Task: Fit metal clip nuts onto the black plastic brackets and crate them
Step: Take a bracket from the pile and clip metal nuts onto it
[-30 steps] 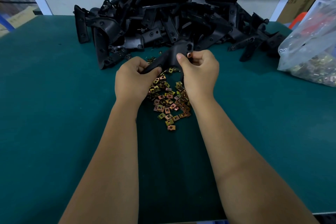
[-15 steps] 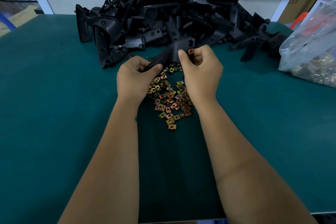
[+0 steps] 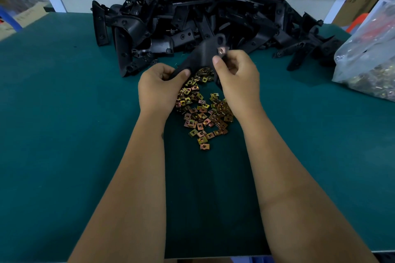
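Gripping the bracket (image 3: 205, 53) above the loose clip nuts (image 3: 203, 111), the left hand (image 3: 159, 89) steadied it; the right hand (image 3: 237, 79) pinched a nut (image 3: 221, 51), seemingly half-seated, needing a firm push home.

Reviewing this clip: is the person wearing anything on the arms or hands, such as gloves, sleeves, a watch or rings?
No. Both forearms are bare as far as the bottom edge of the picture, with no sleeve in view. The left hand and right hand wear no gloves, and no watch, bracelet or ring shows on either. The fingernails are short and unpainted.

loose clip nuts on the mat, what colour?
Brassy gold with orange-pink tints, clip nuts; head view.
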Motion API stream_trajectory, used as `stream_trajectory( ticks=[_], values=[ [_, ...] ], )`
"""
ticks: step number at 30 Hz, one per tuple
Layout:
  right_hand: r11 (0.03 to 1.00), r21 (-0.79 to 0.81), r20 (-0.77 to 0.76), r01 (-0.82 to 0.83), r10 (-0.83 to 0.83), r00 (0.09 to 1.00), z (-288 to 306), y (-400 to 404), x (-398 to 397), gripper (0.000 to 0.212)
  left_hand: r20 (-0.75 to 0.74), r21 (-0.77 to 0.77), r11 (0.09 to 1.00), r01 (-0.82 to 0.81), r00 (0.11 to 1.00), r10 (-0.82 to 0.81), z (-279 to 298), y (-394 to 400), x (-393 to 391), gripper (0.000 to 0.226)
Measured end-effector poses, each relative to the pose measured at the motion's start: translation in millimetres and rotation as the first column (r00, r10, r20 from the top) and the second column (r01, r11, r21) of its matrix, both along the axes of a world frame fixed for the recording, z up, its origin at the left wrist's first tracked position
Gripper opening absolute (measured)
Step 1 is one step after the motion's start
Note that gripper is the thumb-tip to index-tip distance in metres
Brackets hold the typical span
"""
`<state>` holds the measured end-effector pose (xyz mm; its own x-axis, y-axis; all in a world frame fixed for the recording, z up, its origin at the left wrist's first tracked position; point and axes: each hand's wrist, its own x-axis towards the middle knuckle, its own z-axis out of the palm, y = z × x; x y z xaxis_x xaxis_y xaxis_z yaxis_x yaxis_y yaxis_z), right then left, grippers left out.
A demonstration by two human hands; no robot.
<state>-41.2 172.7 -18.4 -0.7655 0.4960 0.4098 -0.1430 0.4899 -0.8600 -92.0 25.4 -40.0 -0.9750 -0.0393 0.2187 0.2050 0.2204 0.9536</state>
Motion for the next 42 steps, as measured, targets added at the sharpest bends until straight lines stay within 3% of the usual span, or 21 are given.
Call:
stream_trajectory(
  ticks=[2, 4, 6, 10, 13, 23, 26, 31, 34, 37, 39, 42],
  values=[
    [0.997, 0.004, 0.111, -0.078, 0.077, 0.991, -1, 1, 0, 0.024, 0.014, 0.035, 0.996, -0.079, 0.997, 0.079, 0, -3, -3, 0.024],
    [0.986, 0.110, 0.199, -0.128, 0.104, 0.974, -1, 2, 1, 0.027, 0.017, 0.036, 0.987, -0.156, 0.988, 0.156, -1, -7, -6, 0.023],
    [0.963, 0.187, 0.249, -0.196, 0.146, 0.957, -1, 4, 2, 0.019, 0.027, 0.054, 0.979, -0.198, 0.980, 0.197, -2, -10, -7, 0.023],
    [0.881, 0.292, 0.390, -0.373, 0.247, 0.887, -2, 1, 1, 0.009, 0.080, 0.125, 0.955, -0.267, 0.963, 0.259, -1, -11, -9, 0.026],
    [0.793, 0.400, 0.454, -0.459, 0.263, 0.851, -6, -6, -1, 0.021, 0.094, 0.151, 0.952, -0.268, 0.962, 0.256, -1, -10, -9, 0.026],
    [0.744, 0.521, 0.439, -0.418, 0.186, 0.879, -10, -14, -4, 0.021, 0.089, 0.121, 0.965, -0.234, 0.971, 0.224, -2, -9, -11, 0.025],
    [0.788, 0.461, 0.405, -0.409, 0.223, 0.887, -10, -16, -4, 0.013, 0.091, 0.125, 0.966, -0.226, 0.972, 0.216, -2, -9, -10, 0.024],
    [0.842, 0.346, 0.387, -0.414, 0.274, 0.880, -8, -14, -3, 0.020, 0.103, 0.150, 0.961, -0.230, 0.971, 0.217, -1, -9, -9, 0.025],
    [0.917, 0.313, 0.286, -0.246, 0.156, 0.946, -9, -11, -4, 0.013, 0.120, 0.181, 0.956, -0.231, 0.970, 0.212, 0, -10, -9, 0.024],
    [0.921, 0.387, 0.165, -0.049, -0.017, 0.986, -8, -8, -3, 0.011, 0.128, 0.188, 0.955, -0.230, 0.970, 0.208, 0, -10, -9, 0.024],
    [0.890, 0.438, 0.187, -0.125, 0.046, 0.981, -7, -11, -3, 0.006, 0.129, 0.189, 0.954, -0.232, 0.969, 0.210, 0, -9, -10, 0.025],
    [0.764, 0.565, 0.332, -0.312, 0.136, 0.934, -6, -22, -1, 0.015, 0.129, 0.187, 0.954, -0.235, 0.968, 0.214, 0, -9, -10, 0.025]
  ],
)
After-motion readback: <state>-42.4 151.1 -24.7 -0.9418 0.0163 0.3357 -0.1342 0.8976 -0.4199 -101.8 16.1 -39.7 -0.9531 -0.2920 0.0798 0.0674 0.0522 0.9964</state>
